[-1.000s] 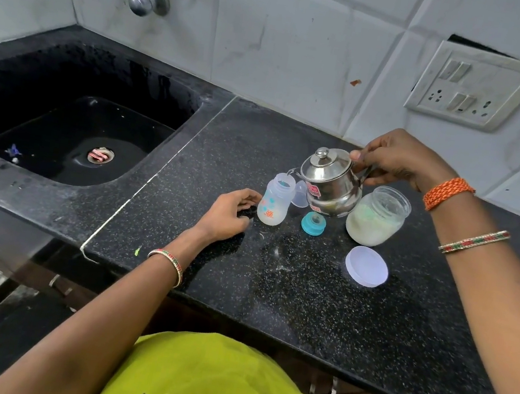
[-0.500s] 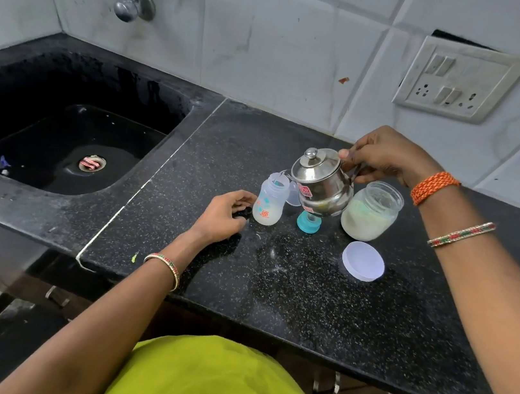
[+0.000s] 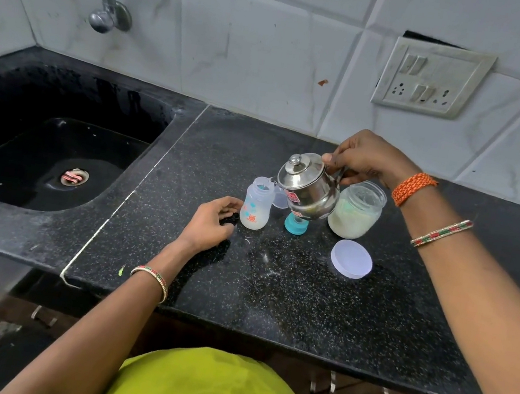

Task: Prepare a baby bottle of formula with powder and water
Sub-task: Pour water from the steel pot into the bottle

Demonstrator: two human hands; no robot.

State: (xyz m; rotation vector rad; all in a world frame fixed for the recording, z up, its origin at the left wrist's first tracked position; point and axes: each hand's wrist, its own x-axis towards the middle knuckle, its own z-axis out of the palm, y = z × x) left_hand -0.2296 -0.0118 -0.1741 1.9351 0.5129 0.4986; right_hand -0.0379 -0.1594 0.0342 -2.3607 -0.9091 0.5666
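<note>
Gripped by its handle in the right hand (image 3: pixel 367 160), a small steel kettle (image 3: pixel 309 187) is held clear of the black counter (image 3: pixel 303 304) and tilted left, its spout over the open mouth of the baby bottle (image 3: pixel 256 208). That bottle stands upright near the counter's middle. Just left of it the left hand (image 3: pixel 209 224) rests on the counter, fingers loosely curled, nothing held. A teal nipple ring (image 3: pixel 294 225) is seen below the kettle; the powder jar (image 3: pixel 356 209) stands right, its white lid (image 3: pixel 351 259) lying nearer.
</note>
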